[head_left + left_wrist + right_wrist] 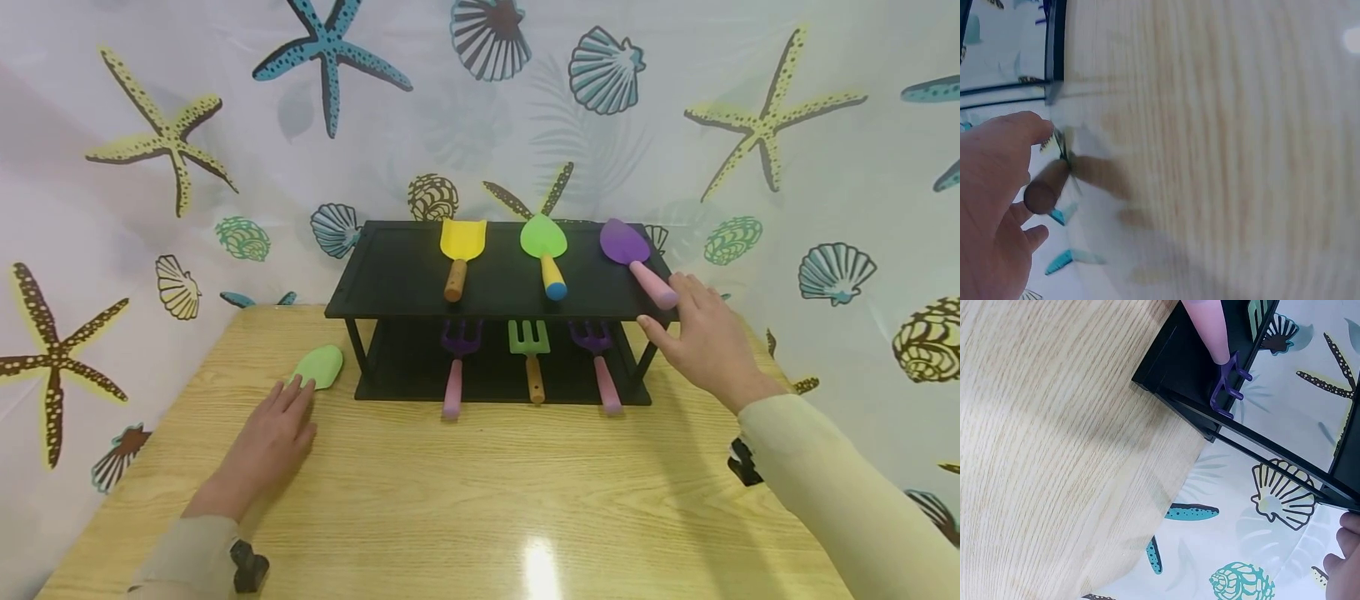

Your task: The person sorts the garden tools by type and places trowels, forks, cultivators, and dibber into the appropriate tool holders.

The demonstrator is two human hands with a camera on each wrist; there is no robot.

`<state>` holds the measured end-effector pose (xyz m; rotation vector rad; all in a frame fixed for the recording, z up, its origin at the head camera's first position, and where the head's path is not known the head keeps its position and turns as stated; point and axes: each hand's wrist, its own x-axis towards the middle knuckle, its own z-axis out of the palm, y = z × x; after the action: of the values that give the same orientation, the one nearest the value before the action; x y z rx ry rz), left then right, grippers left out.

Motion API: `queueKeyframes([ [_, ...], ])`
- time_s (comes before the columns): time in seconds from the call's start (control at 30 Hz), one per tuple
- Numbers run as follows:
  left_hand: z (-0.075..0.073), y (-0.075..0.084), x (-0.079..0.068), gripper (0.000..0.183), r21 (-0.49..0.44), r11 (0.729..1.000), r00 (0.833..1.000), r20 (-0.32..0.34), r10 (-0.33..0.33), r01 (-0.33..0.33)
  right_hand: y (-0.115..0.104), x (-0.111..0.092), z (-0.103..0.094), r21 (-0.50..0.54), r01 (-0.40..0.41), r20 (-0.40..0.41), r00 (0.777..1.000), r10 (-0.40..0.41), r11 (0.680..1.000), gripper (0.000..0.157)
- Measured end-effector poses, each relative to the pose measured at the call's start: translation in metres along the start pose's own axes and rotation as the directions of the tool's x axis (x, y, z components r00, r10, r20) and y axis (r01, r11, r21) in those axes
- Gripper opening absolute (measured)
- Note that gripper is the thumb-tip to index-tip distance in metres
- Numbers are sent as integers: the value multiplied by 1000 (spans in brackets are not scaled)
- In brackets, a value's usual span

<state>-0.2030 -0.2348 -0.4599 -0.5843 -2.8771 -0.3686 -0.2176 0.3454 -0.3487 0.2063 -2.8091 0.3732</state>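
Note:
A green trowel (319,367) lies on the table left of the black rack. My left hand (272,433) is over its handle end, fingers extended; in the left wrist view the brown handle (1047,186) shows between thumb and fingers, with no clear grip. At the rack's right front corner is my right hand (705,340), thumb and fingers spread, close to the pink handle of a purple trowel (626,242). In the right wrist view the right hand's fingers (1349,544) are by the rack's edge; whether they touch it is unclear.
The two-level black rack (397,283) stands at the table's back. On top also lie a yellow shovel (462,242) and a green trowel with a yellow handle (544,239). Below are a green fork (529,340) and two purple forks (462,340) with pink handles. Patterned cloth (480,125) hangs behind.

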Motion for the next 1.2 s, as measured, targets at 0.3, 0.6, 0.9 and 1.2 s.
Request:
queueKeyframes([
  [0.3,1,-15,5,60,-102,989,987,131,-90,103,-2,1,-1,9,-4,7,1000,4,1000,89],
  [0.6,8,-16,8,55,-153,984,987,145,-65,87,-2,2,-1,11,-7,10,1000,7,1000,89],
  [0.9,18,-9,8,46,-94,996,1000,17,-5,7,-2,1,-1,10,-19,31,999,19,1000,90],
  [1.2,24,-2,9,37,16,994,982,-154,111,-109,-2,0,-2,8,-22,30,999,22,1000,90],
])
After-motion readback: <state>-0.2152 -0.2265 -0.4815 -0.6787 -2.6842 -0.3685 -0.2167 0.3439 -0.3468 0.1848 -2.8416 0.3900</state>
